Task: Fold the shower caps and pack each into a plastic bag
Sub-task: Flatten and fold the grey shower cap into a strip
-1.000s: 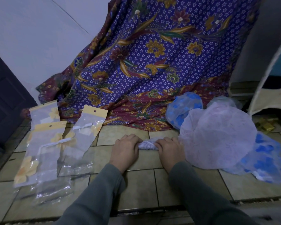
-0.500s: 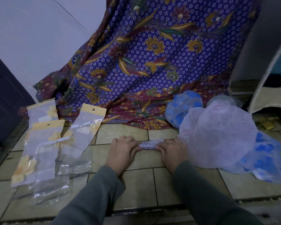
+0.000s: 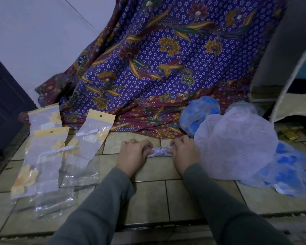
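Head view is showing both hands, left (image 3: 133, 155) and right (image 3: 183, 154), pinching a rolled cap (image 3: 159, 152) on the floor (image 3: 148, 197), and any loosening grip is risking it springing open.

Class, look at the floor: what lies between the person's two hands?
In the head view, a rolled shower cap spans from left hand to right hand; both grip its ends.

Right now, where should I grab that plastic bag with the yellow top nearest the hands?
Pinch the yellow header card of the plastic bag from its far end. It looks stiffer than the film, and that end lies clear of the other bags.
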Demonstrator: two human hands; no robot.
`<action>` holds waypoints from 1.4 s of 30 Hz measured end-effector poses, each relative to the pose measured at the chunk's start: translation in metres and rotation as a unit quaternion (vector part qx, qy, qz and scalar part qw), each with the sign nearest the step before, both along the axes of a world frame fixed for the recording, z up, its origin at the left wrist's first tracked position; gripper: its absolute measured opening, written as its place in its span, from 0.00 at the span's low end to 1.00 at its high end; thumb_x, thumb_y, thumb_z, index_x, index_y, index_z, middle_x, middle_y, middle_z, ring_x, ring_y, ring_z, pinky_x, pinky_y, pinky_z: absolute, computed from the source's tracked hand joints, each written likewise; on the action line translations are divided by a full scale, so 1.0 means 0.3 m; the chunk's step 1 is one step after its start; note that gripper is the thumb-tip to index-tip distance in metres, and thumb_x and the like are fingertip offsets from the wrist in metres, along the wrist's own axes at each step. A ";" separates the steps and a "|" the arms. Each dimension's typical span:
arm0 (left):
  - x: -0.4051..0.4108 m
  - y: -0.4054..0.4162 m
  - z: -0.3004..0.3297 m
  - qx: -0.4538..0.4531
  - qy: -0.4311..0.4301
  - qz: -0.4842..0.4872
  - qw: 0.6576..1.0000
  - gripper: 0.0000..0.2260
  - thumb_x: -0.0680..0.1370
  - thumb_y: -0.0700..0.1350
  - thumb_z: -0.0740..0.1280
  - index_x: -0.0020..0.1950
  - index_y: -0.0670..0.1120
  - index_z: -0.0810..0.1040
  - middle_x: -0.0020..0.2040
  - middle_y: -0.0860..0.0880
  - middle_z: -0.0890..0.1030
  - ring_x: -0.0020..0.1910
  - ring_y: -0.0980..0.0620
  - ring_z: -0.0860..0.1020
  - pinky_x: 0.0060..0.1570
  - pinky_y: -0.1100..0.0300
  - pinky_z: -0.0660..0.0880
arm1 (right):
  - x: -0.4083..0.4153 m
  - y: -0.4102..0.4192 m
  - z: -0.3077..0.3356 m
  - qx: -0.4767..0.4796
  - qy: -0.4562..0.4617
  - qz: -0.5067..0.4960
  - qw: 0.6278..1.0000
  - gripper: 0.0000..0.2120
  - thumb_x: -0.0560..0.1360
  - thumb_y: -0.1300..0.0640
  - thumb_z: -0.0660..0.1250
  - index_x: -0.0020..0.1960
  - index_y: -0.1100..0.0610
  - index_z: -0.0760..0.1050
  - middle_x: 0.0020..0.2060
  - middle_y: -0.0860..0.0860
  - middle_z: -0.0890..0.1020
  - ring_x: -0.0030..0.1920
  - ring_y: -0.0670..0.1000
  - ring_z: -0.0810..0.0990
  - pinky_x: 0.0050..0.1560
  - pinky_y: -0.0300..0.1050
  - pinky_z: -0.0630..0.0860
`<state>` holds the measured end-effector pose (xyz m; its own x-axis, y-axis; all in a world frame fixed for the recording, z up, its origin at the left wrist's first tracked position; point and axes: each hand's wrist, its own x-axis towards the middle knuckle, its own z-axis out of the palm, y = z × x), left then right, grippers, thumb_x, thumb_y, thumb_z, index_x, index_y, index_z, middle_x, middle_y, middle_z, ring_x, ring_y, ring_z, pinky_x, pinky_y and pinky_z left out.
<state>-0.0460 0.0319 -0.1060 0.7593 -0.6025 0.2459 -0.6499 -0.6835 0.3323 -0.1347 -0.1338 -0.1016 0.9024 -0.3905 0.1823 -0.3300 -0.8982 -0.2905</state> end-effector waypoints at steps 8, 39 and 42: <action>-0.008 -0.004 -0.017 0.023 -0.016 0.026 0.999 0.10 0.78 0.55 0.63 0.53 0.55 0.82 0.52 0.54 0.77 0.53 0.49 0.71 0.45 0.56 0.61 | -0.003 0.025 -0.003 0.048 -0.013 0.084 0.995 0.13 0.74 0.55 0.69 0.57 0.56 0.80 0.49 0.54 0.80 0.52 0.58 0.74 0.52 0.51 0.72; -0.082 0.370 0.069 0.165 0.045 0.349 0.921 0.17 0.79 0.53 0.57 0.55 0.43 0.77 0.55 0.43 0.76 0.55 0.44 0.74 0.53 0.53 0.68 | 0.079 0.338 0.057 0.021 0.040 0.150 0.988 0.16 0.79 0.51 0.56 0.50 0.62 0.77 0.46 0.58 0.79 0.49 0.56 0.76 0.48 0.45 0.69; -0.075 0.368 0.058 0.133 0.051 0.344 0.928 0.16 0.79 0.50 0.57 0.53 0.41 0.78 0.53 0.41 0.77 0.52 0.43 0.76 0.50 0.53 0.70 | 0.084 0.354 0.054 0.048 0.034 0.144 0.988 0.15 0.79 0.52 0.57 0.49 0.62 0.77 0.45 0.58 0.79 0.49 0.55 0.76 0.47 0.45 0.69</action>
<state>-0.0684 0.1424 -0.0885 0.9980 0.0038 0.0638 -0.0044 -0.9918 0.1278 -0.1095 -0.0276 -0.0855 0.9875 -0.1277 0.0927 -0.0856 -0.9270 -0.3652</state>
